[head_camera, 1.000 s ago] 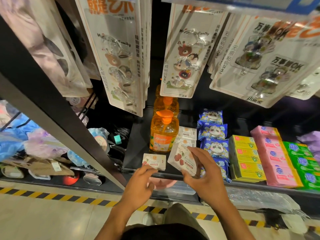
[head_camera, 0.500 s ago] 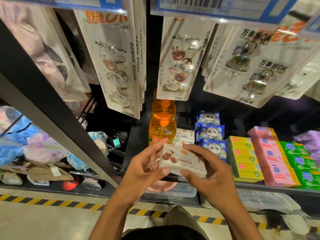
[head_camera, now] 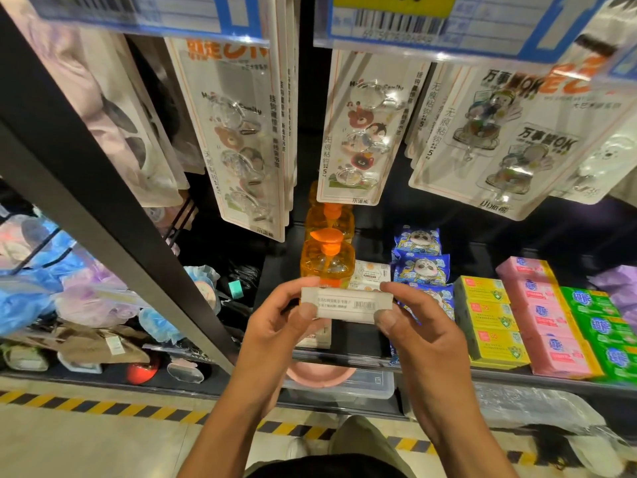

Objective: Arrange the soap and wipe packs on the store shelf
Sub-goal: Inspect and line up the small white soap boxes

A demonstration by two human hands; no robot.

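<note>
Over the shelf (head_camera: 355,346): soap box (head_camera: 346,304) was held barcode-up, seemingly for checking.
Left hand (head_camera: 275,326): pinched one end.
Right hand (head_camera: 424,339): pinched the other.

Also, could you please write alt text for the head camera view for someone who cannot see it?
Left hand and right hand hold a white soap box, barcode showing, before a store shelf. Behind it stand orange pump bottles, with blue panda packs, yellow packs, pink packs and green packs to the right.

This is looking like a shop: barcoded price labels (head_camera: 396,25) are running along the rail overhead, carded hooks (head_camera: 358,132) are hanging in rows, and boxed soaps (head_camera: 489,319) are sitting stacked on the shelf (head_camera: 355,343).
</note>
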